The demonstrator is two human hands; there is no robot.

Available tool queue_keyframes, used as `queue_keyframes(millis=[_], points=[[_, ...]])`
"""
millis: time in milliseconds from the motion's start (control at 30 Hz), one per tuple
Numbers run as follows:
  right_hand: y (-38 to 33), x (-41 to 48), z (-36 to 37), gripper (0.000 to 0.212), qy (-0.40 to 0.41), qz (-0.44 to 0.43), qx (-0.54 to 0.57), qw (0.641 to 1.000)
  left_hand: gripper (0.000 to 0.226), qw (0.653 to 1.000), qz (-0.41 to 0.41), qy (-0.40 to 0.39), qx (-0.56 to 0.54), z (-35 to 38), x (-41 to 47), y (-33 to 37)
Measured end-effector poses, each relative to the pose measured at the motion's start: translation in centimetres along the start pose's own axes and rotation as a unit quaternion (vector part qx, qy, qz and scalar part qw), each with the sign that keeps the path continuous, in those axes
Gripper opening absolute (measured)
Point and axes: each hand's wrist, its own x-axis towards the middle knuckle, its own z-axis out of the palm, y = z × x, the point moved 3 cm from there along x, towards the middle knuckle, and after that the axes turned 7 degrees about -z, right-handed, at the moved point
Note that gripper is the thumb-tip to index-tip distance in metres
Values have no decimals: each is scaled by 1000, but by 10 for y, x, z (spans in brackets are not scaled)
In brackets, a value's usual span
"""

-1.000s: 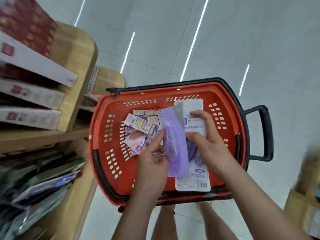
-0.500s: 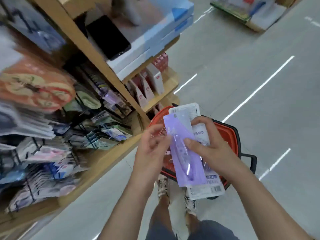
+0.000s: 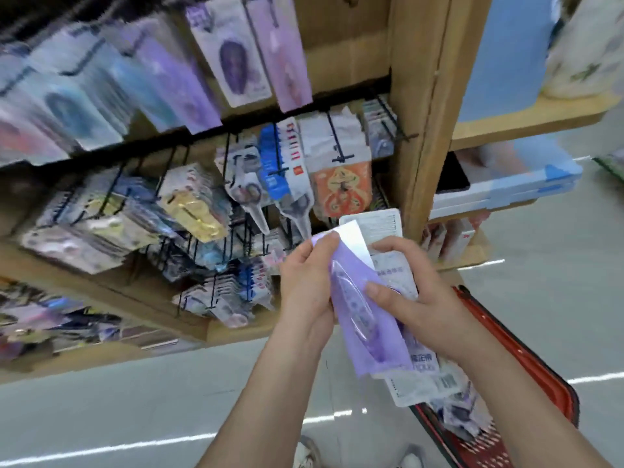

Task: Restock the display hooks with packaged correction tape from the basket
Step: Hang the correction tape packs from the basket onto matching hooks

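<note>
Hands are both holding stock in front of the rack. Left hand (image 3: 309,288) is pinching the upper edge of the purple correction tape pack (image 3: 361,319), fingers curled round it. Right hand (image 3: 415,298) is gripping that pack together with the white packs (image 3: 418,383) stacked behind it, thumb pressing on the purple front. The stack is sitting tilted, just below the loaded display hooks (image 3: 341,143). The red basket (image 3: 540,376) is sitting low at right, holding more packs.

Basket (image 3: 526,363) lies right of the hooks (image 3: 337,143), seemingly below them.
</note>
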Motion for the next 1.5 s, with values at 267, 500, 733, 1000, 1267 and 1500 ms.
queue_keyframes(millis=[267,500,733,1000,1267,1500], points=[[-60,41,86,49,-66,-40,-17,997,22,985,160,52,-27,-79,-4,104],[-112,75,148,34,-112,-93,-93,985,20,959,282,-10,14,-124,-2,189],[-135,117,171,29,-75,-121,-110,984,16,939,338,-47,34,-125,25,246],[-128,164,167,26,-61,-138,-92,984,10,925,375,-36,41,-106,67,272],[-117,188,159,24,-77,-138,-69,985,6,920,386,-24,60,-94,93,279],[-105,203,156,22,-67,-113,-37,991,12,933,344,8,103,-97,86,277]])
